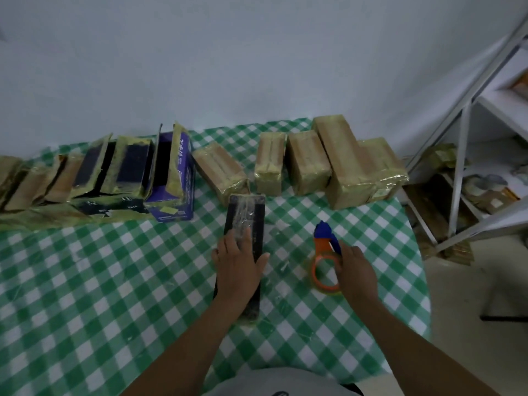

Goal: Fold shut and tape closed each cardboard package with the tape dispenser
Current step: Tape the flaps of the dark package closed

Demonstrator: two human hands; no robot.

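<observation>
A long black cardboard package (248,212) lies on the checked table in front of me, with a strip of clear tape along its top. My left hand (237,264) lies flat on it, fingers straight, pressing the taped top. To the right, the orange and blue tape dispenser (325,252) with its roll of clear tape sits on the table. My right hand (355,270) grips its handle side with curled fingers.
Open black and purple boxes (171,178) with raised flaps stand at the back left beside flattened brown packs. Several taped brown packages (337,164) line the back right. The green-checked tablecloth (114,281) covers the table; a metal shelf rack (468,144) stands right.
</observation>
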